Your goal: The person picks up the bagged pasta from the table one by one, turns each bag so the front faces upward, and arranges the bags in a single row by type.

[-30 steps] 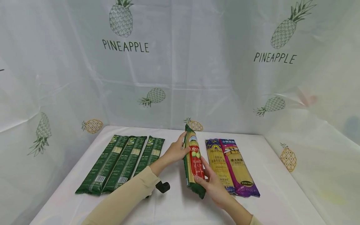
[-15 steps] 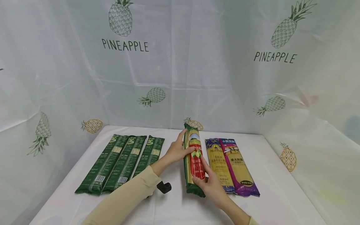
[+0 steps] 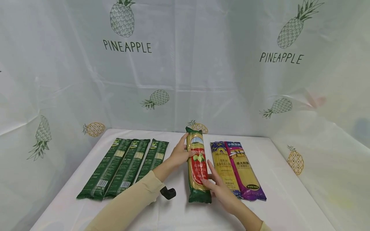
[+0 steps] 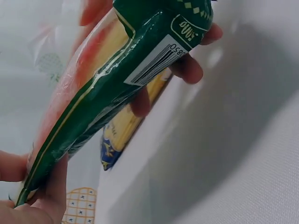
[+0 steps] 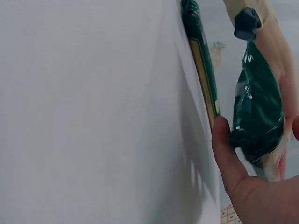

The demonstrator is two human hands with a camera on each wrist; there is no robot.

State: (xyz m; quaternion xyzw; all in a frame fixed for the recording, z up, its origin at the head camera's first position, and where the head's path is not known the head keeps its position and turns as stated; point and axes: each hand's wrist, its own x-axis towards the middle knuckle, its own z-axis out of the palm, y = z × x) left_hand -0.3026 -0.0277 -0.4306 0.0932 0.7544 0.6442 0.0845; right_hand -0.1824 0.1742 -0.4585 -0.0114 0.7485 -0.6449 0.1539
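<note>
A pack of spaghetti (image 3: 198, 165) with a red label, gold edging and green ends is held up over the white table, front toward me. My left hand (image 3: 178, 155) grips its upper left side, thumb across the front. At the lower right side my right hand (image 3: 222, 192) holds it, thumb at the front edge and fingers beside and behind. In the left wrist view the pack's green side with a barcode (image 4: 156, 60) shows, and right-hand fingers (image 4: 187, 70) reach under it. The right wrist view shows its green end (image 5: 257, 107) between finger and thumb.
Three green pasta packs (image 3: 128, 168) lie side by side on the left of the table (image 3: 179, 215). On the right lie a blue-and-yellow pack (image 3: 225, 168) and a purple one (image 3: 245, 170). A black camera piece (image 3: 168, 193) juts from the left wrist. Pineapple-print cloth (image 3: 202, 80) hangs behind.
The pack has turned so its front faces me more squarely, and it has shifted slightly left. Both hands have stayed on it; the other packs have not moved.
</note>
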